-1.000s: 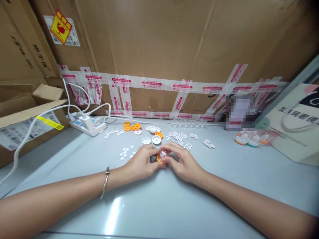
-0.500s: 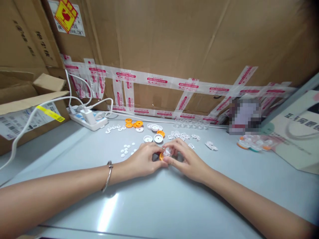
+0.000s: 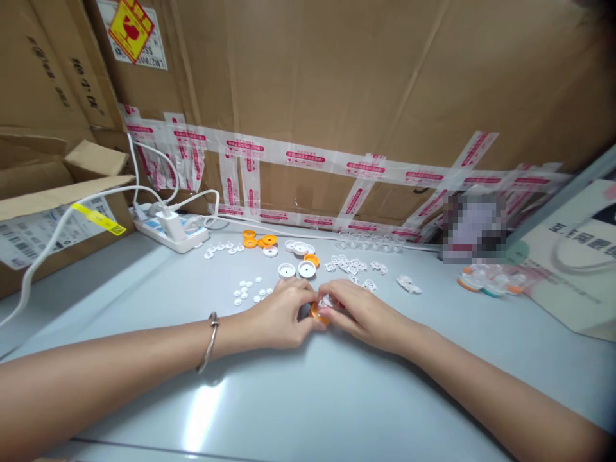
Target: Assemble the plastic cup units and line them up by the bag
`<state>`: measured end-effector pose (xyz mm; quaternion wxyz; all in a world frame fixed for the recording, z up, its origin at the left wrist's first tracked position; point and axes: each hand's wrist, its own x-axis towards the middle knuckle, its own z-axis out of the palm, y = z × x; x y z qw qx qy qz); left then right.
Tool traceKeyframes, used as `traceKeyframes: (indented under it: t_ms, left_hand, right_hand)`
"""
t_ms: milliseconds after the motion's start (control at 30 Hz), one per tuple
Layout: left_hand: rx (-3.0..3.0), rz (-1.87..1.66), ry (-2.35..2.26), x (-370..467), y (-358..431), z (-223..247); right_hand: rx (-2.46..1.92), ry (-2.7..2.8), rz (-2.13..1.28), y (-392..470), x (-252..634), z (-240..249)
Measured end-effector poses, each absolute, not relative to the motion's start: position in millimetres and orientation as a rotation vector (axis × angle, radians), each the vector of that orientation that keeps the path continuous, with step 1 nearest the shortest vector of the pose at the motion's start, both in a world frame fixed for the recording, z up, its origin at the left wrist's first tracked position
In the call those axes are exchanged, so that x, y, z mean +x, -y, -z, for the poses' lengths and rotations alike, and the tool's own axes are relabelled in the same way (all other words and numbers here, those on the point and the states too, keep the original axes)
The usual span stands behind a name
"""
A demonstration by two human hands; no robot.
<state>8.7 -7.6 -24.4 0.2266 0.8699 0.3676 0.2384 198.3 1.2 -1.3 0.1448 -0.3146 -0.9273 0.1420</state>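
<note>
Near the middle of the table, my left hand (image 3: pixel 286 314) grips a small round orange base (image 3: pixel 318 314) between thumb and fingers. My right hand (image 3: pixel 363 313) is closed over the top of that base, pinching a small white and clear piece (image 3: pixel 326 301). The fingers cover most of this piece, so whether it sits inside the base I cannot tell. Just beyond my hands lie white round cups (image 3: pixel 307 269) and an orange ring (image 3: pixel 312 258). Left of them are small white discs (image 3: pixel 244 290); to the right, white cut-out pieces (image 3: pixel 349 264).
Clear round covers (image 3: pixel 368 242) stand in rows along the back. More orange rings (image 3: pixel 268 240) lie at back left, near a power strip (image 3: pixel 180 239) with white cables. Several orange, teal and clear assembled pieces (image 3: pixel 493 280) sit at right. A large taped carton (image 3: pixel 308 83) walls off the back.
My right fingers have closed in lower over the orange base. The clear cover that showed between my hands is now mostly hidden, and more of the orange rim shows.
</note>
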Motion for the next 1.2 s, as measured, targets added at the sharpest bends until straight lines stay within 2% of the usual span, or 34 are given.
traceKeyframes:
  t_ms: [233,400,500,733,933,1067,1200]
  left_hand:
    - [2.373,-0.641,-0.963,7,4,23]
    - [2.332,-0.728,-0.961,8,5,26]
    - [2.312,-0.740,-0.969,9,7,27]
    - [2.361,-0.701,-0.946,8,7,24]
    - [2.353,-0.641,-0.888,6,2,22]
    - [2.334,-0.691,-0.890,7,3,25]
    - [2.338,-0.707,-0.902,8,6,29]
  right_hand:
    - [-0.707,2.784,-0.372,-1,202,-6]
    - [-1.134,2.611,-0.180,8,189,-1]
    - [-1.295,2.542,-0.235,11,183,1]
    - [-1.043,2.671,-0.355,9,190,-7]
    - [-0.768,2.864,-0.218,5,197,-13]
    - [-1.093,2.663,-0.167,9,190,-9]
    - [-1.313,2.569,-0.415,15,182,-3]
